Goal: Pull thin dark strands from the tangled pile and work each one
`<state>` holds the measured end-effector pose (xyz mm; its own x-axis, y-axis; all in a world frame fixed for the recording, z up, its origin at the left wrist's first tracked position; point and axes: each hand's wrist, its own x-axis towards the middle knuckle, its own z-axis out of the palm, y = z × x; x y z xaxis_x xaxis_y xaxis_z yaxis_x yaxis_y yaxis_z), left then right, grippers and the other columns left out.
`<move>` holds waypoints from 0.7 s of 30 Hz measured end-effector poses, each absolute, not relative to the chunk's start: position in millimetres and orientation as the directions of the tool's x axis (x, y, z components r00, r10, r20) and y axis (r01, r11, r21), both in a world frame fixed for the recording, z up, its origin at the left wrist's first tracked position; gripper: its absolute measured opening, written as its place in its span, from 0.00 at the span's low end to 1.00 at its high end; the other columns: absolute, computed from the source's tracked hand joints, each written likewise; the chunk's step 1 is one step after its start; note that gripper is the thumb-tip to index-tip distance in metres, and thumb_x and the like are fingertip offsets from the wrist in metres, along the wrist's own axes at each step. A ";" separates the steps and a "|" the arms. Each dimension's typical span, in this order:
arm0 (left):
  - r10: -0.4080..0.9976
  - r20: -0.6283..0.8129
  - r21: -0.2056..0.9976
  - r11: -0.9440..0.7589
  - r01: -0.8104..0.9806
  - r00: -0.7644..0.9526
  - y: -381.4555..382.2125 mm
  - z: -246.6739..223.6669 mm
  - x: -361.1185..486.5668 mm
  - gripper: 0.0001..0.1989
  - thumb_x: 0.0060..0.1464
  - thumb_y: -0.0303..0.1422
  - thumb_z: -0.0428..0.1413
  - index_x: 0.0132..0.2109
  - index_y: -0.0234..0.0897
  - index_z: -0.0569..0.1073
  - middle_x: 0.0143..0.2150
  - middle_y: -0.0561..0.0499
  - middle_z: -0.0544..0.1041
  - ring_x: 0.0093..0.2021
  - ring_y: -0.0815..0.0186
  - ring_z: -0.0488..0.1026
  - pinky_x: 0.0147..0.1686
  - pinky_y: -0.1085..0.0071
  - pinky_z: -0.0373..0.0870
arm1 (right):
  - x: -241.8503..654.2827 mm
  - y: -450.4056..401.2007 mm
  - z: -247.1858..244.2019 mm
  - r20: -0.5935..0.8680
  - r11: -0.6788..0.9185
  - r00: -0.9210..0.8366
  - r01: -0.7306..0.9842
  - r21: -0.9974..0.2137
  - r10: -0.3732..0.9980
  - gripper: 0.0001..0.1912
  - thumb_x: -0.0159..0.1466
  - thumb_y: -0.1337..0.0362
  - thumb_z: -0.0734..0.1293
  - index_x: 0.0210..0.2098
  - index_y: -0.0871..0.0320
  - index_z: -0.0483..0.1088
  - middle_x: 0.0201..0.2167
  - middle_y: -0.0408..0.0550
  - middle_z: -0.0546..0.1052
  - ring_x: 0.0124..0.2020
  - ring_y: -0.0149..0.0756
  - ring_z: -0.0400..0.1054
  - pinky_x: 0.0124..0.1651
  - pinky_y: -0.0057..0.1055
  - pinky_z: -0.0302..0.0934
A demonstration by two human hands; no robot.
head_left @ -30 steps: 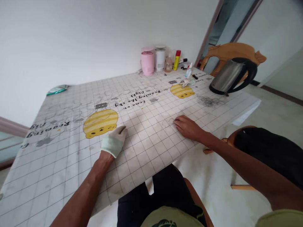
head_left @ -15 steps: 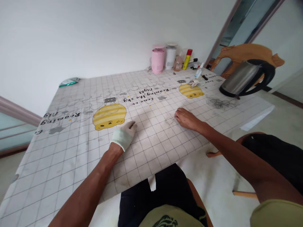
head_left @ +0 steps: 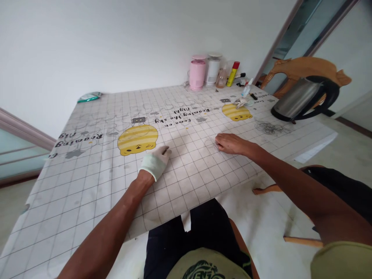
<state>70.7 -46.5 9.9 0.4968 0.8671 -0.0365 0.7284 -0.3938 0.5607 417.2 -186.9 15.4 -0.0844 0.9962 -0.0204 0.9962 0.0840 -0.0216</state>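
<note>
My left hand (head_left: 157, 159), in a pale glove, rests on the checked tablecloth (head_left: 186, 174) beside a printed yellow bear. Its thumb and fingers look bent close together, and anything between them is too small to tell. Bare and closed, my right hand (head_left: 231, 143) lies on the cloth to the right, with faint thin strands by its fingertips. What it grips cannot be made out. Beyond it, a tangle of thin dark strands (head_left: 270, 127) lies on the cloth.
A metal kettle (head_left: 299, 99) stands at the right. Along the wall are a pink device (head_left: 197, 73), a white device (head_left: 213, 70), a pinkish bottle (head_left: 221, 77) and a yellow can (head_left: 233, 74). A green packet (head_left: 89, 97) lies back left; a wooden chair (head_left: 310, 68) stands behind the kettle.
The view has shifted slightly, so the table's things appear a little further right. Both hands keep nearly the same pose.
</note>
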 end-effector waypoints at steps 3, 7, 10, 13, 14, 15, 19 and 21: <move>0.867 -0.033 0.577 -0.390 0.718 0.498 -47.3 9.7 70.8 0.24 0.68 0.42 0.51 0.62 0.40 0.80 0.60 0.45 0.82 0.62 0.50 0.77 0.63 0.58 0.70 | 410.8 -186.7 18.8 0.006 -0.006 0.007 0.996 -0.094 1.000 0.04 0.63 0.69 0.65 0.34 0.54 0.66 0.36 0.50 0.78 0.34 0.41 0.69 0.34 0.36 0.52; 0.863 -0.033 0.633 -0.372 0.679 0.504 -56.5 15.0 71.5 0.23 0.68 0.44 0.51 0.61 0.42 0.81 0.61 0.47 0.82 0.64 0.51 0.76 0.66 0.59 0.67 | 382.6 -183.9 27.4 0.097 -0.035 0.055 0.979 -0.201 0.994 0.03 0.63 0.68 0.65 0.36 0.53 0.67 0.34 0.48 0.79 0.33 0.41 0.70 0.35 0.36 0.55; 0.831 -0.031 0.681 -0.389 0.620 0.555 -68.9 24.5 72.9 0.23 0.68 0.47 0.52 0.60 0.42 0.81 0.59 0.47 0.83 0.64 0.51 0.75 0.67 0.59 0.66 | 352.1 -172.7 31.7 0.175 0.003 0.039 0.972 -0.233 0.984 0.04 0.64 0.68 0.64 0.37 0.52 0.66 0.34 0.49 0.79 0.33 0.42 0.70 0.35 0.37 0.56; 0.799 -0.028 0.764 -0.371 0.528 0.601 -78.6 32.2 76.6 0.24 0.67 0.47 0.54 0.59 0.39 0.81 0.59 0.44 0.83 0.62 0.52 0.76 0.65 0.61 0.67 | 320.8 -154.1 29.6 0.264 0.045 0.015 0.974 -0.222 0.964 0.03 0.65 0.67 0.63 0.38 0.52 0.66 0.35 0.50 0.78 0.33 0.42 0.69 0.34 0.38 0.55; 0.797 -0.037 0.800 -0.338 0.496 0.603 -79.8 33.1 78.3 0.24 0.67 0.47 0.55 0.59 0.37 0.81 0.58 0.43 0.83 0.60 0.53 0.78 0.63 0.63 0.69 | 310.7 -147.1 27.6 0.292 0.062 0.008 0.972 -0.227 0.956 0.03 0.65 0.66 0.63 0.38 0.52 0.65 0.35 0.50 0.78 0.33 0.42 0.69 0.33 0.37 0.55; 0.798 -0.055 0.838 -0.290 0.462 0.600 -79.7 32.8 79.9 0.25 0.66 0.47 0.56 0.59 0.36 0.81 0.55 0.43 0.85 0.56 0.54 0.80 0.59 0.64 0.72 | 300.8 -140.1 25.4 0.316 0.079 0.001 0.967 -0.241 0.949 0.03 0.65 0.66 0.63 0.38 0.52 0.65 0.35 0.50 0.78 0.33 0.42 0.69 0.33 0.37 0.55; 0.831 -0.123 0.958 -0.043 0.282 0.543 -69.0 23.8 82.5 0.19 0.64 0.40 0.59 0.54 0.35 0.83 0.40 0.48 0.85 0.37 0.64 0.80 0.40 0.70 0.76 | 264.4 -116.5 18.9 0.357 0.120 0.024 0.919 -0.375 0.934 0.04 0.64 0.68 0.64 0.38 0.53 0.64 0.32 0.48 0.77 0.31 0.40 0.70 0.34 0.35 0.57; 0.849 -0.124 0.984 0.037 0.177 0.513 -61.4 19.0 80.8 0.14 0.63 0.36 0.59 0.50 0.35 0.84 0.36 0.49 0.83 0.33 0.68 0.78 0.36 0.73 0.75 | 250.6 -109.4 19.2 0.349 0.109 0.074 0.873 -0.476 0.934 0.05 0.63 0.69 0.66 0.37 0.54 0.65 0.30 0.46 0.78 0.30 0.38 0.70 0.34 0.34 0.58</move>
<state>80.8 -61.4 19.0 0.5132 0.8492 -0.1240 0.1766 0.0369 0.9836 250.6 -109.4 19.2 0.0743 0.9341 0.3493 0.8726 0.1087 -0.4762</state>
